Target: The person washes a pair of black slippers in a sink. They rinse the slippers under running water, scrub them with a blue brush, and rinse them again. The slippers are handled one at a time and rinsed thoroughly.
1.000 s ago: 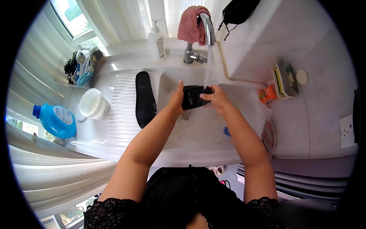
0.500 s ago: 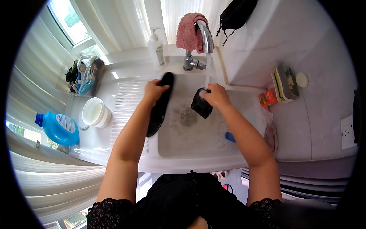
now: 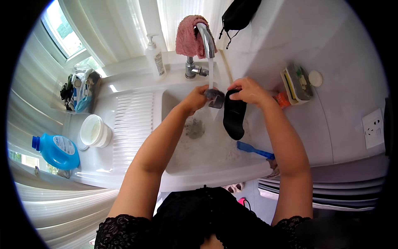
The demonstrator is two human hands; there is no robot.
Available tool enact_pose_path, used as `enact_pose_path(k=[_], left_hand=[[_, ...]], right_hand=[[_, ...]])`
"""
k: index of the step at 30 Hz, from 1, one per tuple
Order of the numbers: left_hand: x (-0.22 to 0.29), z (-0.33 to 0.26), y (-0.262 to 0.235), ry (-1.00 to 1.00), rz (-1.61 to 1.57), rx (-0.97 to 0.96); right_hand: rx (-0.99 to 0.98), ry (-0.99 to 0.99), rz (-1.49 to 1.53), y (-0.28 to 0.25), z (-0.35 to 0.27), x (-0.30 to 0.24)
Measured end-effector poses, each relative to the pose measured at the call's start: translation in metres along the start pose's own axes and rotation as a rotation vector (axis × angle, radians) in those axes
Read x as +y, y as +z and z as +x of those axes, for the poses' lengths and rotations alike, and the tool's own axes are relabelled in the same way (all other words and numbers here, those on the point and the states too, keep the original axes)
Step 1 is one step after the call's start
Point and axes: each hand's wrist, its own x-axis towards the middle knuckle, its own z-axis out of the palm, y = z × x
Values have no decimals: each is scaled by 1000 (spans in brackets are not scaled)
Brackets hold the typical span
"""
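Observation:
Water runs from the tap (image 3: 206, 40) onto a dark, wet piece (image 3: 215, 99) gripped by my left hand (image 3: 197, 99). Its outline is blurred by the water. Just right of it, my right hand (image 3: 247, 91) pinches the upper end of a long black sole-shaped piece (image 3: 235, 120), which hangs over the sink's right side. Whether it is an insole or a flat slipper, I cannot tell. The white sink (image 3: 178, 155) lies below both hands, with its drain (image 3: 195, 128) showing. A blue brush (image 3: 255, 150) rests by the sink's right edge, near my right forearm.
A ribbed washboard (image 3: 132, 124) adjoins the sink on the left. Beyond it stand a white tub (image 3: 95, 130), a blue detergent jug (image 3: 60, 151) and a clear box (image 3: 78, 91). A pump bottle (image 3: 155, 60) and a pink cloth (image 3: 188, 35) sit at the back; a sponge holder (image 3: 296, 83) is right.
My left hand has moved right, bringing its piece under the running water. My right hand has shifted right, out of the stream, and its piece now hangs lengthwise. The view has turned slightly.

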Motion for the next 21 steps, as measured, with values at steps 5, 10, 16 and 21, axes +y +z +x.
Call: enact_pose_path(k=[5,10,16,21], left_hand=[[-7,-13,-10,30,-24,-81],[7,-20,-3,92,-124,77],[8,-9,-10,88,-100,191],[5,-2,-6,71,-87,190]], right_hand=[[-100,-88,-11,8,-3,-12],[-2,-96,7,10,13,-7],[2,16,77,-7,11,-10],[-69,-51,92,-4,-1,-39]])
